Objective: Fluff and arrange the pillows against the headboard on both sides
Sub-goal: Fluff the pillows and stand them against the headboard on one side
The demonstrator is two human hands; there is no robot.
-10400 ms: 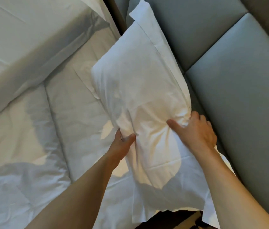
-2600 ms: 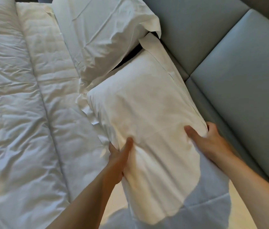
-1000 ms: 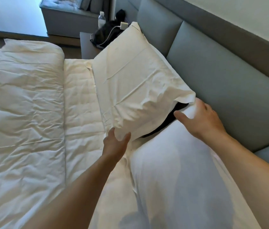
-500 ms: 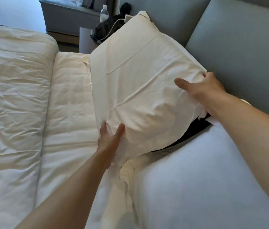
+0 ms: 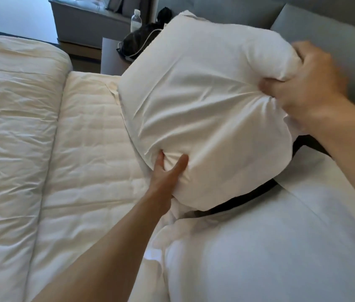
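Gripping the far pillow point(image 5: 204, 101), the blurred right hand point(image 5: 309, 83) hides its corner.

The plump white cotton pillow point(image 5: 204, 110) is matt cloth, creased where it is pinched. At 5 o'clock, the second white cloth pillow point(image 5: 270, 247) looks smoother. At 9 o'clock, the cream duvet point(image 5: 13, 127) is crumpled, faintly sheeny fabric; beside it the quilted white mattress pad point(image 5: 89, 149) shows stitched ridges. The grey upholstered headboard point(image 5: 346, 33) is matt and smooth. At 12 o'clock stands a clear plastic bottle point(image 5: 136, 20), glossy.
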